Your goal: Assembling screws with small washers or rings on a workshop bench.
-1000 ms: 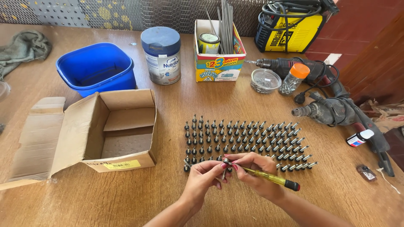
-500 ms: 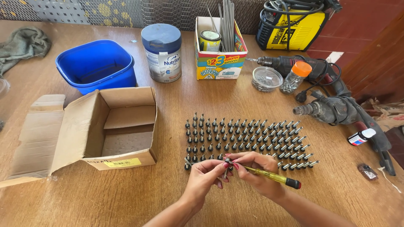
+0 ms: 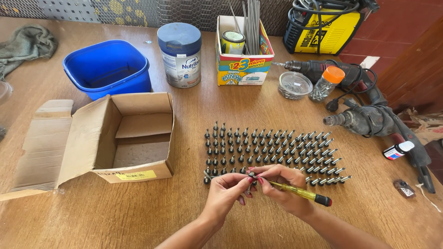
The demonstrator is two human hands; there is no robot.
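Both hands meet near the table's front edge, just below a grid of several dark bolts [image 3: 272,152] standing upright in rows. My left hand [image 3: 226,193] pinches a small bolt [image 3: 251,177] between fingertips. My right hand [image 3: 281,189] grips a yellow-handled screwdriver [image 3: 300,192] with a black end cap, its tip pointing left at the pinched bolt. The bolt itself is mostly hidden by the fingers.
An open cardboard box [image 3: 115,138] lies on its side to the left. Behind it sit a blue tub [image 3: 108,69], a tin can [image 3: 180,55] and a carton of metal rods [image 3: 242,46]. Two power drills [image 3: 369,117], a screw jar [image 3: 325,83], a clear dish [image 3: 295,85] and a yellow welder [image 3: 323,25] crowd the right.
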